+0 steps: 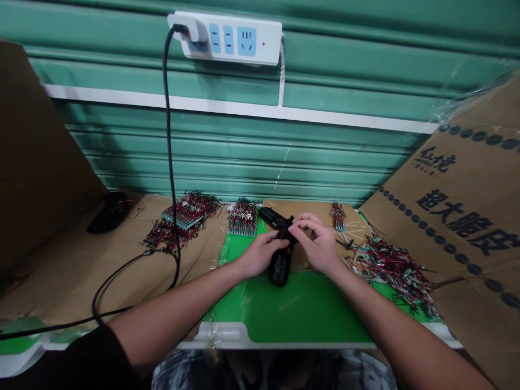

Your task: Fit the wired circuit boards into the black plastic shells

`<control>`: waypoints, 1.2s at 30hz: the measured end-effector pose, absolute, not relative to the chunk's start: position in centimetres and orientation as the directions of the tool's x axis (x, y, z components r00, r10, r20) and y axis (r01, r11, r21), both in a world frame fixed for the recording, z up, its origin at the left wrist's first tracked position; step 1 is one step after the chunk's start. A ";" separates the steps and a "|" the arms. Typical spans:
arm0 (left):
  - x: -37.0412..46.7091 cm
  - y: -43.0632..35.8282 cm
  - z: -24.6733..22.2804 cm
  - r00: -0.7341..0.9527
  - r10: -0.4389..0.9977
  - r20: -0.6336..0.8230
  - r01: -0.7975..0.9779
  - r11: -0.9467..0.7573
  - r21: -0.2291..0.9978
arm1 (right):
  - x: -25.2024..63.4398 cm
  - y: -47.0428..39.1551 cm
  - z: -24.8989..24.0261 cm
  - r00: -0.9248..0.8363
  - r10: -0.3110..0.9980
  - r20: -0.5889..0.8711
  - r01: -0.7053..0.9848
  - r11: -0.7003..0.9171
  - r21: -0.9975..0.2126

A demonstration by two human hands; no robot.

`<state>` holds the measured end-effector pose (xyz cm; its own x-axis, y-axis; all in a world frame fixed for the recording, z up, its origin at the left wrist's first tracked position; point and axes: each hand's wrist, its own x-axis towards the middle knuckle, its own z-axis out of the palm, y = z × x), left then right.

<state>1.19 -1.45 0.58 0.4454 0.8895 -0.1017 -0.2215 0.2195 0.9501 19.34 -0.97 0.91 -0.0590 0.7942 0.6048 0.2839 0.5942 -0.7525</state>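
Note:
On the green work surface in front of me lies a glossy black rounded housing (279,268) with a thin red wire at its upper end. My left hand (259,254) is closed around its left side, thumb on top. My right hand (317,242) pinches at its upper end with thumb and forefinger; what is between those fingertips is too small to tell. Just behind lies another long black piece (270,216), partly hidden. Near my left hand stands a bundle of small circuit boards (242,219) with red and black wires.
More wired boards (189,210) are heaped at left, beside a black shell (108,214). Loose red and black wires (396,271) pile up at right, below a small wired bundle (338,216). A black cable (168,135) hangs from the power strip (260,43). Cardboard (467,216) flanks the right side.

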 end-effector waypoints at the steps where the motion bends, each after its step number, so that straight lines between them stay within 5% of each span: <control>1: 1.2 -1.4 0.6 0.438 0.893 -0.099 -0.224 0.215 0.951 | 19.4 -1.0 1.0 -0.073 0.779 0.622 0.318 0.610 -0.726; 6: 1.3 -1.2 0.5 0.382 0.918 -0.110 -0.240 0.213 0.947 | 19.8 -1.3 1.6 -0.165 0.682 0.712 0.487 0.685 -0.543; 14: 1.2 -0.9 0.0 0.334 0.934 -0.126 -0.161 0.188 0.969 | 20.4 -1.3 2.0 -0.291 0.624 0.725 0.537 0.734 -0.416; 23: 1.0 -0.8 0.1 0.248 0.968 0.034 -0.073 -0.016 0.997 | 20.7 -1.2 1.9 -0.389 0.598 0.701 0.537 0.765 -0.355; 36: 0.0 -0.2 1.1 0.297 0.954 -0.041 -0.078 0.067 0.995 | 22.5 -0.2 1.4 -0.597 0.626 0.502 0.488 0.780 -0.392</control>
